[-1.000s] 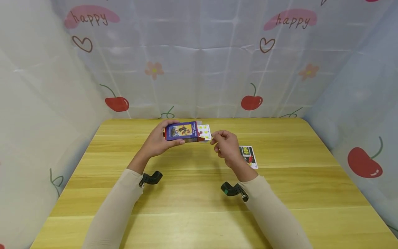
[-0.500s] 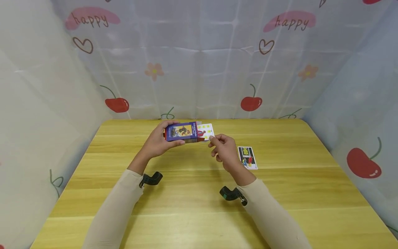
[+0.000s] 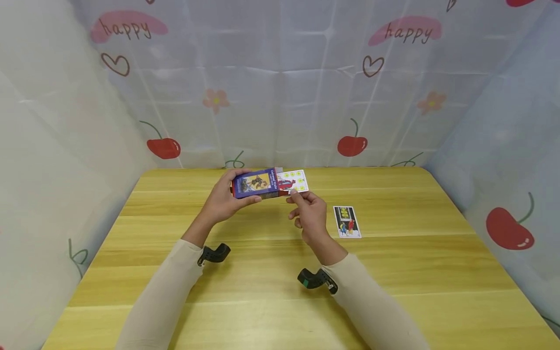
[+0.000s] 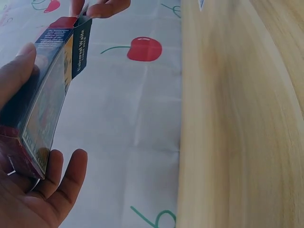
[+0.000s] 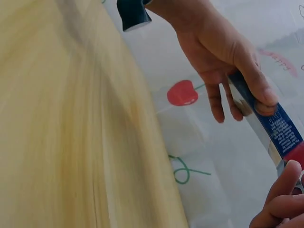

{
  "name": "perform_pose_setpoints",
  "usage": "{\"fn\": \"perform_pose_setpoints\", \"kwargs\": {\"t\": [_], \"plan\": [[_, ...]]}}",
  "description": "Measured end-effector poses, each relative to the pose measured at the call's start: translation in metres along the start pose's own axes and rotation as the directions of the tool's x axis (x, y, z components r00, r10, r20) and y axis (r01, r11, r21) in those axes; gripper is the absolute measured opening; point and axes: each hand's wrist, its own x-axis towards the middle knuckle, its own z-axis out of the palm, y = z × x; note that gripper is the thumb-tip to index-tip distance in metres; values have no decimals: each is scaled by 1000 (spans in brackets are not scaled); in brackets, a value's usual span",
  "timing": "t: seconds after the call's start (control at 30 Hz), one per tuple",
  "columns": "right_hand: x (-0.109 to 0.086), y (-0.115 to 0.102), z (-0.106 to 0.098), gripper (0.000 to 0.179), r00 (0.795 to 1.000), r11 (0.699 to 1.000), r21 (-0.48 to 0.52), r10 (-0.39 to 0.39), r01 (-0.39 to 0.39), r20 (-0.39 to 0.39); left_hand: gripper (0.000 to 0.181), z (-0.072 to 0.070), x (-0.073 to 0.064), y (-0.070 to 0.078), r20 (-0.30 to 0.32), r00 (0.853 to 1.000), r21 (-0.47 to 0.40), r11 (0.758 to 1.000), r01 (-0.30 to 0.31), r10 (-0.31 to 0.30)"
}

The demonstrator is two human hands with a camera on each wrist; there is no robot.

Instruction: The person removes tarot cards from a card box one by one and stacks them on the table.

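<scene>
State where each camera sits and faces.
Head: worn there, facing forward-down over the yellow wooden table; shows beige-sleeved arms, left grip, right grip.
Left wrist: worn there, facing the blue-and-red cardboard box; shows left grip, some right fingers.
Right wrist: worn there, facing the box; shows left grip, part of right grip.
Both wrist views share the box and table.

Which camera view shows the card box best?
The head view: the card box there faces the camera, its front picture and title visible. The left wrist view shows it closer but foreshortened; the right wrist view shows mainly a printed narrow side, partly covered.
</scene>
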Motion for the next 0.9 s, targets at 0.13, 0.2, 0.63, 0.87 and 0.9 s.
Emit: {"fn": "perform_pose_setpoints", "kwargs": {"t": [0.13,0.2,0.63,0.87,0.9], "plan": [[0,1,1,20,999,999,-20,37,-38,-13,84,0,0,-1,-10,1000,7,1000,-2,2],[1,0,-1,20,999,999,-6,40,-40,-32,84,0,0,-1,-14,1000,15,1000,-2,2],[14,-9,-19,10,978,990,117,-52,76,-201,81,0,0,-1,-14,1000,25,1000,-13,14],[12,-7,-24,27,949,991,-47,-131,123,-288,79,0,-1,0,-13,1000,27,1000,-10,10],[12,-6,-25,29,944,987,-70,-156,142,-292,79,0,-1,0,-13,1000,29,1000,-9,9]]}}
